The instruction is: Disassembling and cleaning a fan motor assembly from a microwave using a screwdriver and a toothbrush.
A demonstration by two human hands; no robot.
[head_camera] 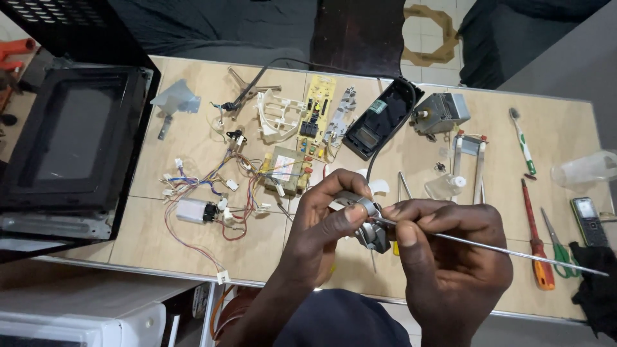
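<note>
My left hand (324,222) holds a small grey metal motor part (367,226) over the front of the wooden table (160,238). My right hand (450,254) grips a long thin metal screwdriver shaft (514,252), its tip meeting the motor part. A white fan blade (378,187) shows just behind my fingers. The two hands touch each other around the part.
A black microwave body (71,141) stands at the left. Spread on the table are a transformer (286,170), wire bundle (212,193), circuit board (317,112), black panel (379,119), magnetron (440,112), toothbrush (522,141), red screwdriver (535,234), green scissors (558,247), phone (588,220), plastic cup (585,168).
</note>
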